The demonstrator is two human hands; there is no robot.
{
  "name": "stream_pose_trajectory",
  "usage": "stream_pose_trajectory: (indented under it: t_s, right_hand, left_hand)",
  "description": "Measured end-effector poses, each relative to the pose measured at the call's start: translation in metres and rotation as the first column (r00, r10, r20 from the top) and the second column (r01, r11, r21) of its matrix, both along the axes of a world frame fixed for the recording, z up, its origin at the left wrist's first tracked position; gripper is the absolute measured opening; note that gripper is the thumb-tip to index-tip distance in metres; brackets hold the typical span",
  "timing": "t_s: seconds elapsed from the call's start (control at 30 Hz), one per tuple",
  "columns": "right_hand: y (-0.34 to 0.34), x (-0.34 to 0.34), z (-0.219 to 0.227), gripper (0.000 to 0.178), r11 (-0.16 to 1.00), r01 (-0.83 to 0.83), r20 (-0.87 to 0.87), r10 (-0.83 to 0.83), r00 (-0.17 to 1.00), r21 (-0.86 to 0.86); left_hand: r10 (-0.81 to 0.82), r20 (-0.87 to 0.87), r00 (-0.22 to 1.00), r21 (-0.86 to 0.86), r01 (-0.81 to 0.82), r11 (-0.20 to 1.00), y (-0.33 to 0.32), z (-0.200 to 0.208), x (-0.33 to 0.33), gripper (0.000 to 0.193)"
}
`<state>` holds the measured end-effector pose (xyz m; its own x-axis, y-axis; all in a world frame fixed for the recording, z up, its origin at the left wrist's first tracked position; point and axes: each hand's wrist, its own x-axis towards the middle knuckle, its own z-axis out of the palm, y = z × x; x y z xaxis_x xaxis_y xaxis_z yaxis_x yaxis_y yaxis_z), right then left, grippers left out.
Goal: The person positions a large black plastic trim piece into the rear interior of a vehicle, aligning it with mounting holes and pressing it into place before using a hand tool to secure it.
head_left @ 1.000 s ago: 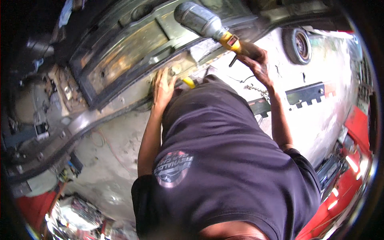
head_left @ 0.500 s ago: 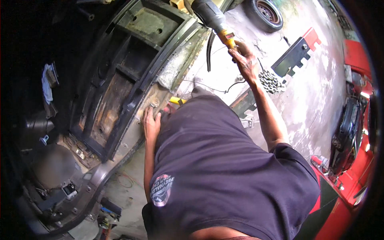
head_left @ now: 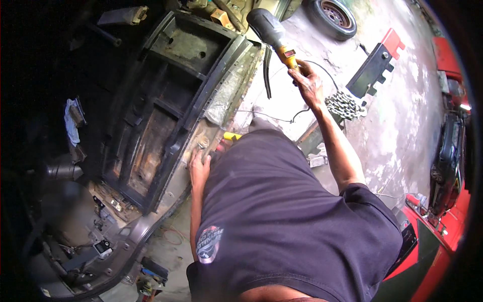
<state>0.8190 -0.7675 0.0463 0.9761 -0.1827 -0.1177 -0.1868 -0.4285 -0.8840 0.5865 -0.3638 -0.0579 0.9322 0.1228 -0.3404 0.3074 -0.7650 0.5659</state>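
Observation:
My right hand (head_left: 306, 82) is raised at upper centre, its fingers wrapped round the yellow handle end of a power tool (head_left: 275, 35). The tool has a wide dark-grey body pointing up and away; its exact kind is not plain. At my left side, my left hand (head_left: 199, 170) rests on the car body's sill (head_left: 182, 173), fingers stretched forward and thumb apart. Just beyond its fingertips sits a small round metal piece (head_left: 203, 142). A yellow cylindrical object (head_left: 232, 136) lies right of that hand, partly covered by my shirt.
Black framed floor panels (head_left: 163, 113) of the stripped car body fill the left. A wheel (head_left: 334, 17), a chain (head_left: 346, 105) and a black-and-red notched metal bar (head_left: 375, 63) lie on the concrete floor. Thin cables cross it. Red bodywork (head_left: 422, 251) stands at the right.
The view has shifted slightly, so the car body appears lower and farther right. My right hand still grips the tool, and my left hand stays at the sill.

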Motion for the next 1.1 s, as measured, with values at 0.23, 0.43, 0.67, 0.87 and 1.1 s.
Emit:
stream_pose_trajectory:
  t_s: [0.23,0.43,0.67,0.87,1.1]
  right_hand:
    - [0.006,0.009,0.003,0.050,0.999,0.024,-0.006,-0.024,1.000,0.021]
    - [0.013,0.006,0.009,0.048,0.997,0.012,0.027,-0.014,1.000,0.075]
    - [0.033,0.014,0.008,0.047,0.996,-0.049,0.083,0.043,0.996,0.070]
    - [0.062,0.021,0.018,0.048,0.964,-0.098,0.151,0.062,0.987,0.248]
    - [0.082,0.040,0.039,0.043,0.958,-0.187,0.154,0.156,0.976,0.219]
  left_hand:
    - [-0.035,-0.006,0.999,-0.039,0.035,0.999,0.002,0.003,0.002,0.047]
    - [-0.040,0.006,0.999,-0.056,0.041,0.998,0.003,0.011,0.002,0.045]
    - [0.132,0.017,0.991,0.010,-0.132,0.991,-0.001,0.053,0.017,0.035]
    - [0.114,0.234,0.966,-0.041,-0.107,0.993,-0.011,0.071,0.032,0.033]
    - [0.226,0.365,0.903,-0.081,-0.211,0.974,-0.017,0.086,0.048,0.024]
